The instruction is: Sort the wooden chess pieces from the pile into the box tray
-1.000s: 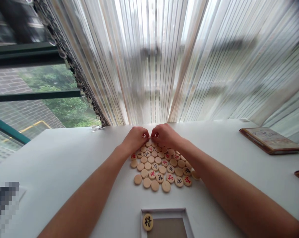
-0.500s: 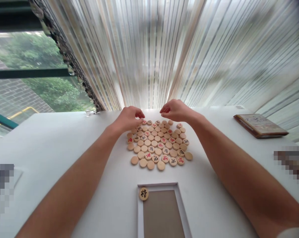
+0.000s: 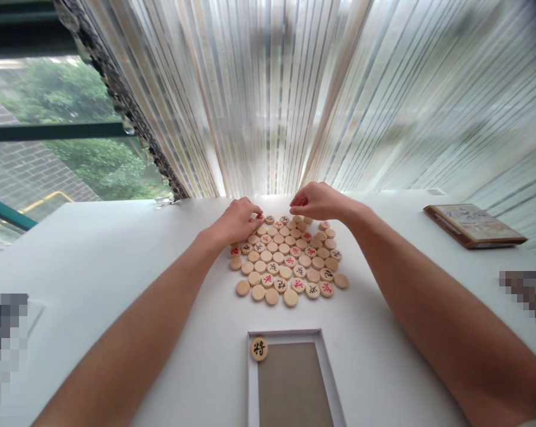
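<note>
Many round wooden xiangqi pieces lie on the white table, some showing red or black characters and others plain. At the far left edge of this group, my left hand has its thumb and fingers closed on a red-marked xiangqi piece, partly hidden by the fingertips. My right hand hovers just beyond the far right edge of the group. Its fingers are loosely bent and a little apart from the thumb, with nothing visible between them. Nearer to me, one black-marked piece lies in the corner of a shallow box.
At the right of the table lies a brown-edged flat box with a patterned top. A striped string curtain hangs behind the table. Blurred-out objects sit at the left and right edges.
My left hand has lowered slightly, and its fingertips have closed around the red-marked piece. My right hand has shifted little. The whole view has moved slightly.
</note>
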A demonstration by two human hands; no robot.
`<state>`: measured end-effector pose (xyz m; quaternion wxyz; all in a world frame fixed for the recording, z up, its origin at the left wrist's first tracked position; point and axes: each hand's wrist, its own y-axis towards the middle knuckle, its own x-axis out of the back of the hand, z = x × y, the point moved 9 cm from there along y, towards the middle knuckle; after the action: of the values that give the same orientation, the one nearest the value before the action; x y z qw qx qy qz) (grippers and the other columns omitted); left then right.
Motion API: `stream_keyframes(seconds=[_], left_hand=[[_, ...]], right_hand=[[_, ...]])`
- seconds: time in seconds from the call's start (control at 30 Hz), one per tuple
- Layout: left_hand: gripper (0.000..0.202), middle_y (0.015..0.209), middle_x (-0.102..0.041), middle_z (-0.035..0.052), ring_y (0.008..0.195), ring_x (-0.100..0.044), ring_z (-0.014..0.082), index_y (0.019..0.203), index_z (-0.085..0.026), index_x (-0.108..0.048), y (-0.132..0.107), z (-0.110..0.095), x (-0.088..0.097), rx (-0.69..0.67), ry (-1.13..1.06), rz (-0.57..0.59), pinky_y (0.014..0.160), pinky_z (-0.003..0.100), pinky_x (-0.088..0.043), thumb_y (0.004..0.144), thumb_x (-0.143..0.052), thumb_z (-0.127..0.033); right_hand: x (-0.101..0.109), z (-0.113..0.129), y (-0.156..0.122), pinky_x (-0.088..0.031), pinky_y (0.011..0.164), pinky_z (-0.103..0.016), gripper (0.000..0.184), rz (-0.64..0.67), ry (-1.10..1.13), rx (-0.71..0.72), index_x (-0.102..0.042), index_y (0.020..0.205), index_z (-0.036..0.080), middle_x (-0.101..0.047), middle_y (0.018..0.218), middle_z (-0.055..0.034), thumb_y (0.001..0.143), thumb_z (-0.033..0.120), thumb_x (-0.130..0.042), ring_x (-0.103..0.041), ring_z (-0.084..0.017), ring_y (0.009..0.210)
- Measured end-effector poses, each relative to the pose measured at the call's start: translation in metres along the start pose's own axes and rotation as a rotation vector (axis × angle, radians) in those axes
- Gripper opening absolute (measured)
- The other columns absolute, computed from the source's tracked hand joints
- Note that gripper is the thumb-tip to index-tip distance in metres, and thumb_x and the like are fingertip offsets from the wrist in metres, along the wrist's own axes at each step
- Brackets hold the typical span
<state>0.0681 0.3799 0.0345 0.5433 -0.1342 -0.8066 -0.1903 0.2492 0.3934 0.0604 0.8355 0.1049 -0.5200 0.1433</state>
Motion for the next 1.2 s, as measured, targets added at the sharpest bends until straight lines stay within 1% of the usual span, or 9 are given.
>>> stream_keyframes(seconds=[0.17, 0.33, 0.57, 0.63, 0.73, 0.8, 0.93, 1.03, 1.2], left_hand=[[0.023, 0.113, -0.073, 0.0127, 0.113, -0.065, 0.0310, 0.104, -0.017, -0.080, 0.000, -0.004, 0.000, 0.011, -0.032, -0.014, 0.100, 0.043, -0.051, 0.091, -0.069, -0.032], [0.010, 0.094, -0.077, 0.0073, 0.089, -0.070, 0.0232, 0.093, -0.018, -0.077, -0.002, 0.000, 0.009, 0.066, -0.145, -0.074, 0.080, 0.034, -0.055, 0.084, -0.074, -0.024], [0.022, 0.100, -0.080, 0.0086, 0.090, -0.073, 0.0196, 0.111, -0.018, -0.079, -0.003, -0.004, 0.042, 0.088, -0.340, -0.310, 0.082, 0.033, -0.057, 0.092, -0.071, -0.027], [0.021, 0.099, -0.080, 0.0092, 0.089, -0.074, 0.0187, 0.109, -0.016, -0.078, -0.006, -0.011, 0.051, 0.071, -0.461, -0.363, 0.079, 0.031, -0.059, 0.092, -0.072, -0.027], [0.017, 0.091, -0.079, 0.0089, 0.081, -0.074, 0.0173, 0.100, -0.012, -0.075, -0.015, -0.021, 0.058, 0.079, -0.777, -0.405, 0.076, 0.031, -0.060, 0.085, -0.079, -0.019], [0.016, 0.089, -0.077, 0.0079, 0.078, -0.073, 0.0163, 0.096, -0.012, -0.072, -0.023, -0.027, 0.054, 0.119, -0.953, -0.376, 0.079, 0.033, -0.061, 0.083, -0.081, -0.013], [0.016, 0.092, -0.078, 0.0084, 0.078, -0.074, 0.0162, 0.097, -0.012, -0.072, -0.042, -0.042, 0.044, 0.167, -1.047, -0.258, 0.086, 0.039, -0.063, 0.083, -0.080, -0.012], [0.021, 0.092, -0.080, 0.0080, 0.086, -0.073, 0.0167, 0.104, -0.014, -0.078, -0.060, -0.052, 0.035, 0.198, -1.085, -0.175, 0.092, 0.038, -0.059, 0.083, -0.080, -0.011], [0.021, 0.093, -0.081, 0.0091, 0.084, -0.072, 0.0193, 0.096, -0.014, -0.082, -0.101, -0.072, 0.020, 0.237, -1.203, -0.080, 0.085, 0.037, -0.059, 0.077, -0.087, -0.023]], right_hand=[[0.002, 0.002, 0.000, -0.060, 0.079, -0.039, 0.016, -0.022, 0.009, 0.013, -0.087, 0.097, 0.018, -0.084, 0.096, -0.0098, 0.088, 0.028, -0.079, -0.077, -0.026, 0.091], [0.004, 0.002, 0.000, -0.060, 0.077, -0.038, 0.016, -0.048, 0.019, 0.025, -0.086, 0.097, 0.017, -0.084, 0.096, -0.0098, 0.089, 0.029, -0.079, -0.077, -0.025, 0.088], [0.016, 0.014, -0.006, -0.058, 0.074, -0.035, 0.017, -0.119, 0.052, 0.065, -0.086, 0.095, 0.015, -0.083, 0.091, -0.0101, 0.089, 0.028, -0.076, -0.075, -0.024, 0.084], [0.022, 0.023, -0.013, -0.057, 0.074, -0.034, 0.019, -0.140, 0.082, 0.088, -0.086, 0.096, 0.015, -0.083, 0.091, -0.0099, 0.090, 0.029, -0.075, -0.075, -0.023, 0.084], [0.028, 0.038, -0.026, -0.056, 0.072, -0.031, 0.021, -0.153, 0.141, 0.128, -0.086, 0.096, 0.015, -0.083, 0.092, -0.0097, 0.091, 0.031, -0.074, -0.075, -0.022, 0.083], [0.029, 0.048, -0.037, -0.055, 0.069, -0.030, 0.021, -0.139, 0.191, 0.155, -0.086, 0.095, 0.015, -0.083, 0.091, -0.0093, 0.091, 0.032, -0.074, -0.075, -0.021, 0.081], [0.019, 0.061, -0.062, -0.054, 0.068, -0.030, 0.020, -0.063, 0.328, 0.203, -0.085, 0.093, 0.017, -0.083, 0.088, -0.0080, 0.089, 0.035, -0.076, -0.074, -0.020, 0.080], [0.002, 0.068, -0.087, -0.055, 0.070, -0.032, 0.026, 0.013, 0.471, 0.222, -0.084, 0.098, 0.017, -0.083, 0.089, -0.0090, 0.089, 0.040, -0.078, -0.074, -0.021, 0.081], [-0.030, 0.081, -0.138, -0.059, 0.069, -0.032, 0.045, 0.091, 0.737, 0.225, -0.081, 0.107, 0.016, -0.081, 0.091, -0.0098, 0.091, 0.058, -0.074, -0.074, -0.020, 0.081]])
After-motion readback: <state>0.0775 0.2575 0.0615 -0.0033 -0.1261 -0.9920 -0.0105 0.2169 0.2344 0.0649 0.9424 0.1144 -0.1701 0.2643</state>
